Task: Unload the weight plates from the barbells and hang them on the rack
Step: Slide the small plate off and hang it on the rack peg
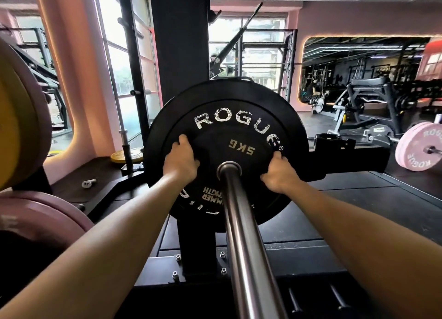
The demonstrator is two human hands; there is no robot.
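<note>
A black 5 kg plate (229, 132) with white lettering sits on the steel barbell sleeve (241, 223), which runs from the bottom of the view up to the plate's hub. A larger black plate (157, 127) shows behind it. My left hand (180, 160) grips the inner ridge of the 5 kg plate left of the hub. My right hand (278, 172) grips the same ridge on the right. The black rack upright (179, 43) rises behind the plates.
Pink and yellow plates (21, 127) hang close on the left, with another pink plate (40, 213) below. A yellow plate (126, 156) lies on the floor by the window. A second barbell with a pink plate (418, 148) rests on the floor at right. Benches stand beyond.
</note>
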